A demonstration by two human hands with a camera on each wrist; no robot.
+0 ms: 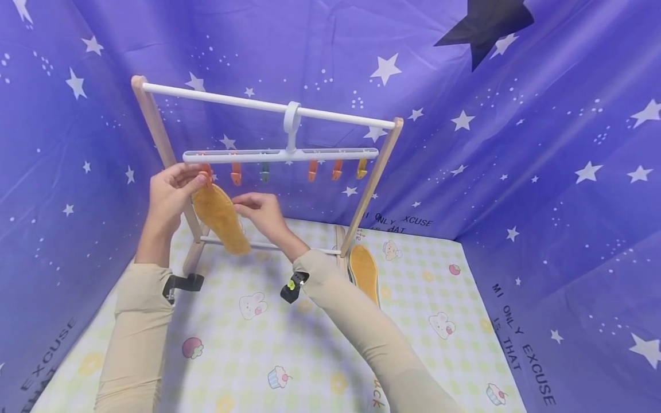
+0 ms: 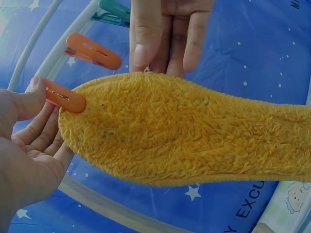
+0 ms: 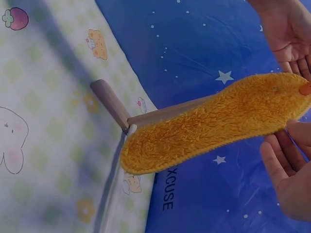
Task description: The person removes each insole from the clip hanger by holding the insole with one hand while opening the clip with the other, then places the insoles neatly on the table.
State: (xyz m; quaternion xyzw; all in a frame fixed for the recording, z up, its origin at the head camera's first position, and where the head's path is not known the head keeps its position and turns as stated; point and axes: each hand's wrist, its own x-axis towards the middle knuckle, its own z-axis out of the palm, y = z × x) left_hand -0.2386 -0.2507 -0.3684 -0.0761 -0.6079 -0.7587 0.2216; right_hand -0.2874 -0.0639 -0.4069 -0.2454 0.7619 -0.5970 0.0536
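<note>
A fuzzy yellow insole (image 1: 219, 218) hangs at a slant under the left end of a white clip hanger (image 1: 330, 155). An orange clip (image 2: 68, 96) overlaps the insole's wide upper end. My left hand (image 1: 170, 192) pinches that clip near its tail, the thumb on top and the other fingers behind the insole's end. On the insole's right edge, my right hand (image 1: 263, 215) pinches the rim between thumb and fingers, as the right wrist view also shows. The insole's narrow end dangles free.
The hanger hooks over the white rod (image 1: 217, 97) of a wooden-sided rack (image 1: 379, 172). Several other clips, including a green clip (image 1: 265, 171) and a yellow clip (image 1: 362, 168), hang from it. Another yellow insole (image 1: 364, 272) lies on the checkered cloth (image 1: 413, 344) by the rack's right foot.
</note>
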